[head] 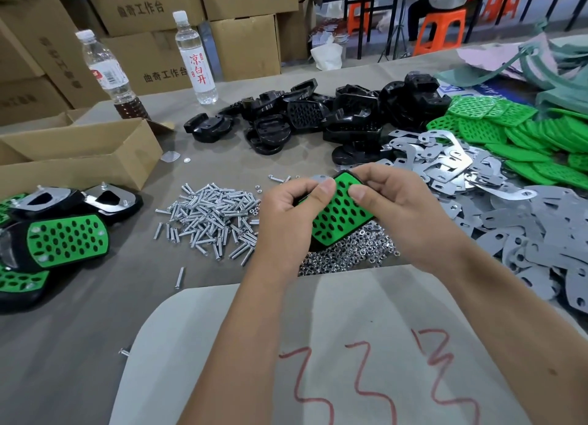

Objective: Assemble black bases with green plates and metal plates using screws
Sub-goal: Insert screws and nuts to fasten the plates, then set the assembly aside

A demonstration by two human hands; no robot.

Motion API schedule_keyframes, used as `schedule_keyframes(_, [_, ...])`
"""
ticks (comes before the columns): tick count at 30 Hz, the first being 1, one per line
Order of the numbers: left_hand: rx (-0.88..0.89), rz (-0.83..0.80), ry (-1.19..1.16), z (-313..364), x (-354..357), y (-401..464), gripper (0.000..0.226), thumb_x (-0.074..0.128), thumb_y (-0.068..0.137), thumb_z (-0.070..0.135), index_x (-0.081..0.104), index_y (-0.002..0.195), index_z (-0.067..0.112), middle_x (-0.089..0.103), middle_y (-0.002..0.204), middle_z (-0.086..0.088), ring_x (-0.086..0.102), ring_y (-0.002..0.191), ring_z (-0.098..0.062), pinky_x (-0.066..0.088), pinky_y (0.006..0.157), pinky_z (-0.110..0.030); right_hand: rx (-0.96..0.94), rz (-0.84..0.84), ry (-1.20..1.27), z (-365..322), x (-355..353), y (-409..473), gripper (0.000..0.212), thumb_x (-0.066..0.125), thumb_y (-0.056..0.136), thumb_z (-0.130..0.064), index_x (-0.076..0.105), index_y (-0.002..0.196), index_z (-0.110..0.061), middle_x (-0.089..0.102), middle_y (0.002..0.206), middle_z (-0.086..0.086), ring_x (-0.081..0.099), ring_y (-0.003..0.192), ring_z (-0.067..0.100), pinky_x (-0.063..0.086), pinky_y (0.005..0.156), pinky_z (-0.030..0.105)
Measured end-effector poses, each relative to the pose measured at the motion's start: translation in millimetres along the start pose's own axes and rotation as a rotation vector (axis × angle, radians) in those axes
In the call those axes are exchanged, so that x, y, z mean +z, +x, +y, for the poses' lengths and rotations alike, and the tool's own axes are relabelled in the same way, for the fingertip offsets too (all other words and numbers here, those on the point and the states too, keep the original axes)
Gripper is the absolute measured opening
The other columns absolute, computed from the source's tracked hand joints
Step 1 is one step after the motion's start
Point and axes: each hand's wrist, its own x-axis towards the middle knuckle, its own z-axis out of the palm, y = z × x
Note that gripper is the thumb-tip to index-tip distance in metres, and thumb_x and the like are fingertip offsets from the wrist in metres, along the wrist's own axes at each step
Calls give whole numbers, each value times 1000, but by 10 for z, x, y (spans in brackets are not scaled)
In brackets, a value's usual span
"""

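Right now I see a black base (318, 245) with a green plate (337, 214) seated on it, held above the surface (79, 335) at frame centre, between both hands. My left hand (286, 221) curls round its 9 o'clock edge, thumb pressing the plate's top corner. My right hand (401, 211) grips the 3 o'clock side, thumb on the green face. Screws (210, 218) lie heaped at 9 o'clock, nuts (346, 256) just beneath the piece, metal plates (496, 221) at 3 o'clock, spare bases (318, 119) at 12, finished assemblies (57, 237) far at 9.
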Motion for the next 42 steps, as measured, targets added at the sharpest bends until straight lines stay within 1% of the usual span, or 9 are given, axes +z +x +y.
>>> schedule_keyframes(4, [-37,2,-122,-1,-24,20,32,73,88,32,73,87,0,72,85,-14,66,75,-27,57,61,-36,40,-7,166,10,23,4,23,60,98,-24,77,110,-16,74,105,21,70,98,27,58,90,45])
schedule_keyframes(8, [-34,96,-43,-32,27,29,26,74,93,30,76,84,6,74,81,-9,68,72,-21,58,60,-35,145,-69,272,7,-11,14,31,58,103,-23,71,123,-3,71,118,27,70,106,32,59,91,48])
schedule_keyframes(13, [-81,61,-54,-3,42,-7,36,72,87,41,74,86,5,75,87,-20,69,75,-32,54,69,-66,124,-86,279,1,-38,-16,35,53,100,-18,67,124,3,73,112,26,72,101,35,62,83,45])
schedule_keyframes(17, [-119,47,-133,31,40,-20,37,72,87,41,75,88,5,71,99,-33,67,80,-39,41,75,-86,99,-61,309,27,12,-23,34,53,103,-20,66,123,5,72,110,26,69,98,39,56,86,60])
schedule_keyframes(24, [-149,137,-198,-40,15,82,19,76,91,32,74,84,15,77,88,-8,73,75,-20,56,60,-33,93,201,254,102,94,19,22,54,106,-11,72,118,-7,77,107,17,74,102,34,63,81,45])
schedule_keyframes(29, [-115,128,-182,-74,-20,112,10,71,95,14,76,98,5,78,101,-18,77,94,-33,65,79,-46,56,255,193,80,16,26,20,55,106,-10,73,117,-11,79,108,11,76,102,30,65,80,42])
schedule_keyframes(33, [-100,188,-142,-100,1,119,10,68,98,11,76,93,5,78,98,-21,76,89,-33,65,71,-42,93,225,135,49,59,22,18,57,106,-12,72,117,-12,80,106,6,77,100,25,65,78,40])
schedule_keyframes(38, [-7,362,-68,-115,-80,161,16,71,96,12,75,81,14,77,86,-12,77,88,-33,65,66,-43,1,229,-524,75,-13,-7,15,66,99,-34,74,102,-22,72,80,-6,60,62,2,52,56,29])
schedule_keyframes(42, [3,454,-10,-131,-177,181,14,73,94,15,76,81,17,76,87,-12,77,89,-35,64,73,-54,68,-90,-977,82,32,-11,21,76,90,-44,71,103,-29,60,99,-11,54,89,3,43,77,28])
